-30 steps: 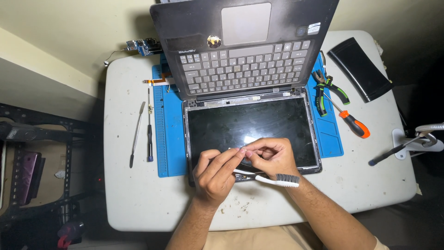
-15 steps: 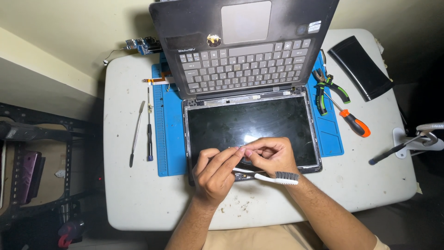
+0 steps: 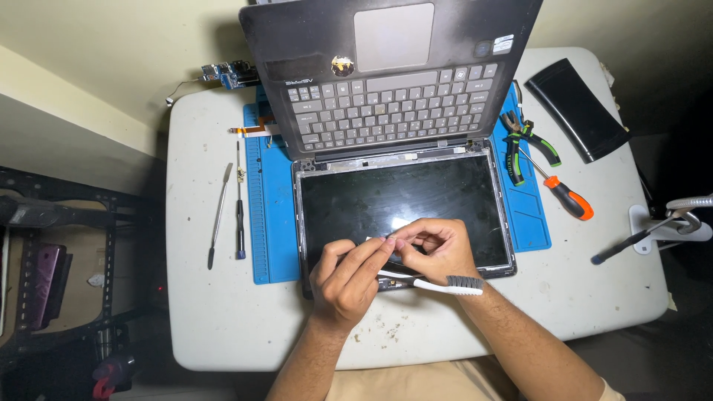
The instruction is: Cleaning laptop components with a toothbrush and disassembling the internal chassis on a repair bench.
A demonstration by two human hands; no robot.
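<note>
My left hand [image 3: 349,278] and right hand [image 3: 434,249] pinch a small strip [image 3: 375,239] together at the screen's [image 3: 401,197] bottom edge, mid-frame. A brush [image 3: 445,284] lies under my right hand. Bare table [image 3: 594,297] sits lower right.

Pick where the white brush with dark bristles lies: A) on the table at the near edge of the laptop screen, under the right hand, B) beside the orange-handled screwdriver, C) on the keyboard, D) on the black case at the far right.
A: the white brush lies on the table at the screen's near edge, just under the right hand.
</note>
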